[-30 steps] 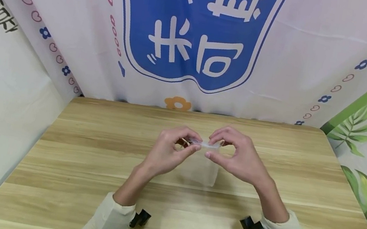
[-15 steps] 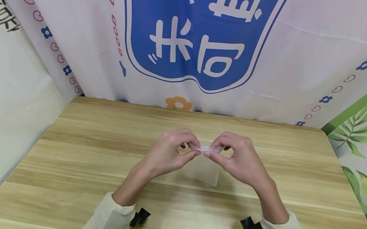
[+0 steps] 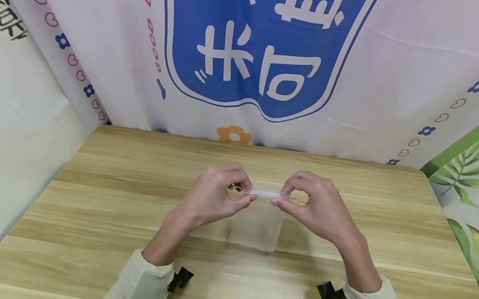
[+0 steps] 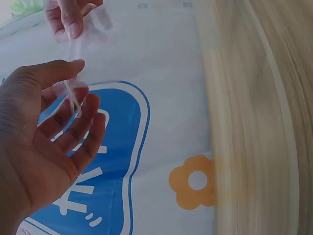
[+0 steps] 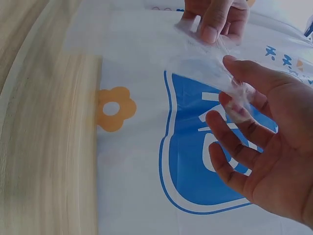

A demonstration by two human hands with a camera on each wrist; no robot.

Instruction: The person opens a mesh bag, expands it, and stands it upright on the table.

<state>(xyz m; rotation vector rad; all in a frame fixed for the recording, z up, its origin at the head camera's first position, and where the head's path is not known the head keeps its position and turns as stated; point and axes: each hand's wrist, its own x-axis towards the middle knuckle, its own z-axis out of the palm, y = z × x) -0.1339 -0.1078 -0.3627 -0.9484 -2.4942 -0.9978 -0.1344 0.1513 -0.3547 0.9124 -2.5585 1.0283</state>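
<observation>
Nearest the wearer, where both pale sleeves (image 3: pixel 141 279) end, a small black mount (image 3: pixel 180 279) sits at the inner side of each wrist. Beyond them, the left hand (image 3: pixel 211 197) and the right hand (image 3: pixel 319 211) face each other over the middle of the table (image 3: pixel 92 231), with a clear bag (image 3: pixel 257 228) hanging between them from its top edge. The left thumb and forefinger pinch one end of that edge, the right thumb and forefinger the other; in the wrist views the remaining fingers are loosely bent and slightly apart. A thin cord (image 4: pixel 74 104) loops out at the left hand, and a second loop (image 3: pixel 297 200) shows past the right fingertips. Whether the bag's lower edge touches the wood cannot be told. The step in hand looks like straightening or drawing the bag's mouth; the next move probably calls for an even outward pull, with neither pinch slipping on the thin film. Against the frame half a second ago, the fingertips are farther apart, the top edge is straighter and the bag's lower edge shows nearer the wearer. Behind everything hangs a white curtain (image 3: pixel 366 111) with a blue panel (image 3: pixel 181 71).
</observation>
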